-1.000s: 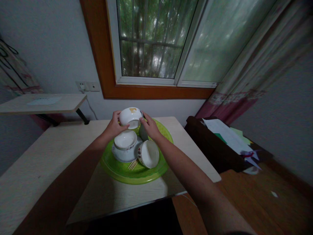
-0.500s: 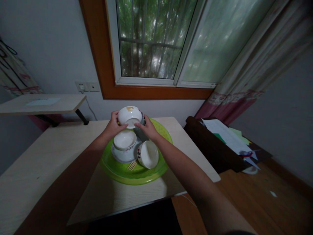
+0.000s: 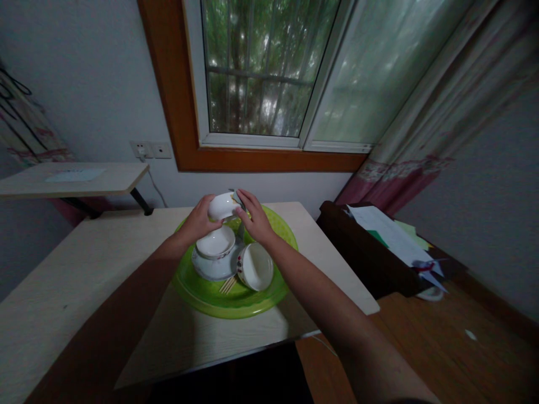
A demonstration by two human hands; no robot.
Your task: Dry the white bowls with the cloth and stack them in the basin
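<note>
A round green tray (image 3: 197,292) lies on a pale wooden table (image 3: 76,280). My left hand (image 3: 197,220) grips a small white bowl (image 3: 221,206) held tilted above the tray. My right hand (image 3: 252,220) rests against the bowl's right side, fingers partly stretched. Just below, another white bowl (image 3: 214,242) sits upright on a white plate (image 3: 208,270). A third white bowl (image 3: 256,266) with a patterned side lies tipped on the tray, its mouth toward me. Pale chopstick ends (image 3: 228,284) poke out between plate and tipped bowl. A greyish object behind my right hand is mostly hidden.
A window with a brown frame (image 3: 252,158) is straight ahead, curtain (image 3: 421,112) on the right. A dark cabinet (image 3: 379,252) with papers (image 3: 391,230) stands right of the table. A small shelf (image 3: 71,177) juts from the left wall beside a socket (image 3: 150,150).
The held bowl has tilted over and dropped slightly; before it showed its underside and a yellow mark. My right hand's fingers have lifted up along its side.
</note>
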